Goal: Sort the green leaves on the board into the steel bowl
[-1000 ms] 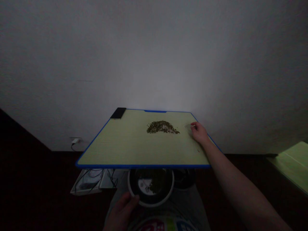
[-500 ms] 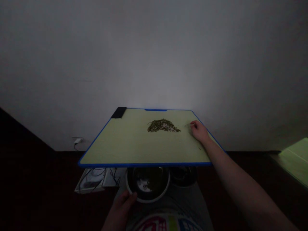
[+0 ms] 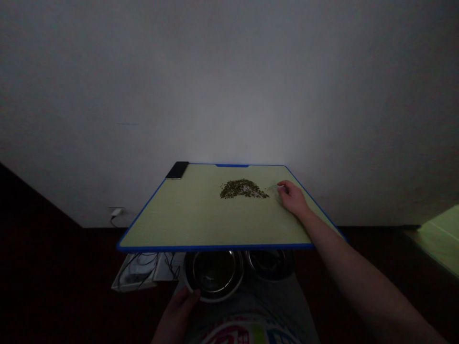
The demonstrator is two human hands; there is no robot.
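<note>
My left hand (image 3: 183, 302) grips the left rim of a round metal bowl (image 3: 234, 288), thumb over the edge. The bowl sits at my lap, partly under the front edge of the table; its dim inside is hard to read. My right hand (image 3: 291, 197) is closed in a pinch over the right part of the table. Between its fingers is a thin, see-through piece (image 3: 273, 188), too faint to name. Just left of it lies a loose pile of small brownish-green bits (image 3: 236, 188), like seeds or grains, with pale ones among them.
The pale tabletop (image 3: 201, 220) has a blue rim and stands against a wall. A black phone (image 3: 177, 170) lies at its far left corner. A second dark bowl (image 3: 270, 265) is at my lap. A white tray with cables (image 3: 138, 272) and a plugged-in charger (image 3: 116, 212) are lower left.
My right hand has moved slightly left, bringing the see-through piece closer to the pile. The bowl in my left hand has shifted a little left, uncovering more of the second bowl.
</note>
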